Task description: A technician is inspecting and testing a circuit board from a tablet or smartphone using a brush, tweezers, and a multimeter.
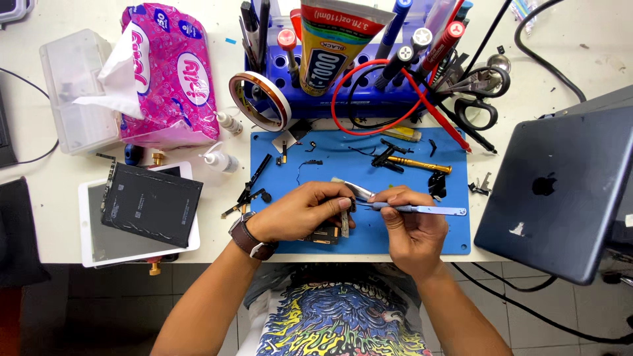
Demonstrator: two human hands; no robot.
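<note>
My left hand [304,212] rests on the blue work mat [455,237] and pinches a small dark electronic part [345,221] between thumb and fingers. A brown strap watch [249,237] sits on that wrist. My right hand [410,227] grips metal tweezers [422,209] whose tips point left at the part, where both hands meet. Loose small black parts, a thin cable [304,166] and a gold-handled screwdriver [421,165] lie on the mat beyond my hands.
A white tablet [92,244] with a black battery [150,203] on it lies at left. A pink tissue pack [168,72], tape roll [260,99], blue tool rack [369,99] with pens and a glue tube, scissors [478,99] stand behind. A grey tablet back shell [560,191] sits at right.
</note>
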